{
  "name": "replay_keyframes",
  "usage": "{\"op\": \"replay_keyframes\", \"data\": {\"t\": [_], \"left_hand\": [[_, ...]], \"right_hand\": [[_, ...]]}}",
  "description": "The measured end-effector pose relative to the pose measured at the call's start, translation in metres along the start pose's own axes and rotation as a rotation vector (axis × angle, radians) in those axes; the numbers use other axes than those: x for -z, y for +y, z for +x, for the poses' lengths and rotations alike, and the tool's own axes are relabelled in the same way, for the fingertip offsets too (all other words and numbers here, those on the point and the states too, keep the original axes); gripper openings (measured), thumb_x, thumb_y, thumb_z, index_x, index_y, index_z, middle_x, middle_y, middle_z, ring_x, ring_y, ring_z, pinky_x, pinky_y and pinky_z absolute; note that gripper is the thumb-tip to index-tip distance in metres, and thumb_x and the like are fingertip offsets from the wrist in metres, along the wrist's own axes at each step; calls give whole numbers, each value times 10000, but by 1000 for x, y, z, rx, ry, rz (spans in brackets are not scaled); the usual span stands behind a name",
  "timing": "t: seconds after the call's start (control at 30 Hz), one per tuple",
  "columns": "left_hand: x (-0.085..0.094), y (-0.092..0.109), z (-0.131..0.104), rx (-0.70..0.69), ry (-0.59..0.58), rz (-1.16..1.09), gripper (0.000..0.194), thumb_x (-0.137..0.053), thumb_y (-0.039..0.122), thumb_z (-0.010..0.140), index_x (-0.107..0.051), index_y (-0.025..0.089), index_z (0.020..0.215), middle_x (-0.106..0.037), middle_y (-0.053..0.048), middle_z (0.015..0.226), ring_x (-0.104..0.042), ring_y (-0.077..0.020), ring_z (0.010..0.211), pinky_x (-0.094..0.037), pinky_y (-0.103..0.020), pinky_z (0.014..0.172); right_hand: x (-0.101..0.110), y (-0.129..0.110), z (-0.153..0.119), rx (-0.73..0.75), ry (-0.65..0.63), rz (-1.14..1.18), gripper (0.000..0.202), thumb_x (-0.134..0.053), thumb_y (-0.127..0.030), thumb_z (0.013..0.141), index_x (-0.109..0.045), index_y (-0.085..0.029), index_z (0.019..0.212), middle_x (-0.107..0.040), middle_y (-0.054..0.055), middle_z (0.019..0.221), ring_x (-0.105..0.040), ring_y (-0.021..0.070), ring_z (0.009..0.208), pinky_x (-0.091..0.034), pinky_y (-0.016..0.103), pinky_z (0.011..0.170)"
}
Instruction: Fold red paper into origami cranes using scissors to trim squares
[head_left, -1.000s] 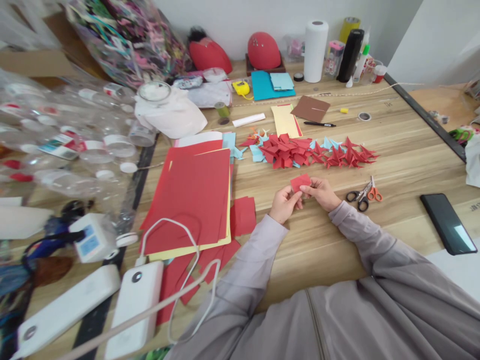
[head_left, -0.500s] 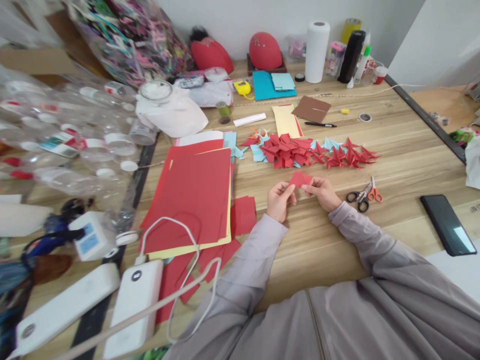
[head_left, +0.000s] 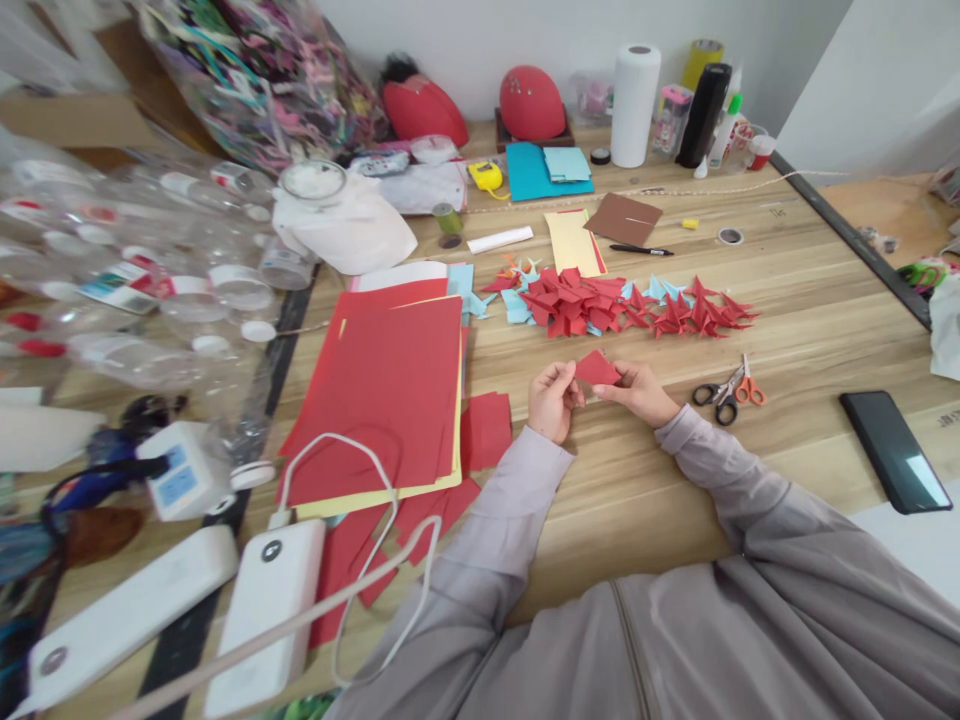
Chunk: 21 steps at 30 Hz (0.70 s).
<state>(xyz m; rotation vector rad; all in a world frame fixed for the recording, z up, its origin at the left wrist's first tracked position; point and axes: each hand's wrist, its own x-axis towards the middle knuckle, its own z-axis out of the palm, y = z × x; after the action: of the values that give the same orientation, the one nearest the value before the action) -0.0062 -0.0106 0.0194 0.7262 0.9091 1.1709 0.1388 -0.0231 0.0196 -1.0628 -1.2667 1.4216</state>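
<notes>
A small folded piece of red paper (head_left: 598, 367) is held up between both hands, over the wooden table. My left hand (head_left: 553, 398) has its fingers closed at the paper's left corner. On the right side, my right hand (head_left: 639, 393) pinches the paper's lower right edge between thumb and fingers. Just beyond the hands lies a long pile of folded red paper pieces (head_left: 577, 303), with light blue and a few orange ones among them. Cut red paper squares (head_left: 487, 428) rest near my left forearm.
Left of my hands lie stacked red sheets (head_left: 390, 400), a white power bank (head_left: 266, 605) with a cable, and many plastic bottles (head_left: 176, 290). Scissors (head_left: 727, 392) and a black phone (head_left: 894, 450) lie to the right. Behind the pile are a pen (head_left: 641, 249) and brown paper (head_left: 624, 218).
The red paper has turned in my fingers and now shows a pointed top. Both hands have shifted slightly left; the right hand's grip has moved to the paper's lower right edge.
</notes>
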Motion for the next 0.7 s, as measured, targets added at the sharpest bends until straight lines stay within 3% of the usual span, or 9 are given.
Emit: {"op": "replay_keyframes", "data": {"t": [0.1,0.23,0.53,0.7], "left_hand": [[-1,-1,-1,-39,-4,31,428,-724,463,630,-419,177,537,-432,73,425,-440,-56,351,-334,-188,365],[-3,-4,-2,-57,3,53,392,-741,420,623,-450,169,546,-452,73,429,-446,-55,347,-332,-179,353],[0,-9,-1,-94,-20,80,326,-777,344,574,-590,165,773,-584,44,561,-564,-95,472,-463,-207,441],[1,-12,0,-127,-6,81,299,-781,316,573,-610,168,768,-586,49,576,-571,-93,462,-484,-221,464]], "right_hand": [[-2,-4,0,33,32,87,390,-766,-427,600,-621,-180,865,-657,0,787,-592,131,705,-488,266,663],[-1,-3,0,55,111,123,461,-773,-378,605,-598,-210,998,-644,-19,746,-591,127,668,-496,266,630],[-1,4,3,66,193,104,399,-790,-402,565,-673,-213,896,-646,-16,694,-601,151,683,-507,307,658],[-1,3,2,90,204,78,295,-776,-369,597,-718,-213,841,-675,2,762,-595,145,695,-497,295,651]]}}
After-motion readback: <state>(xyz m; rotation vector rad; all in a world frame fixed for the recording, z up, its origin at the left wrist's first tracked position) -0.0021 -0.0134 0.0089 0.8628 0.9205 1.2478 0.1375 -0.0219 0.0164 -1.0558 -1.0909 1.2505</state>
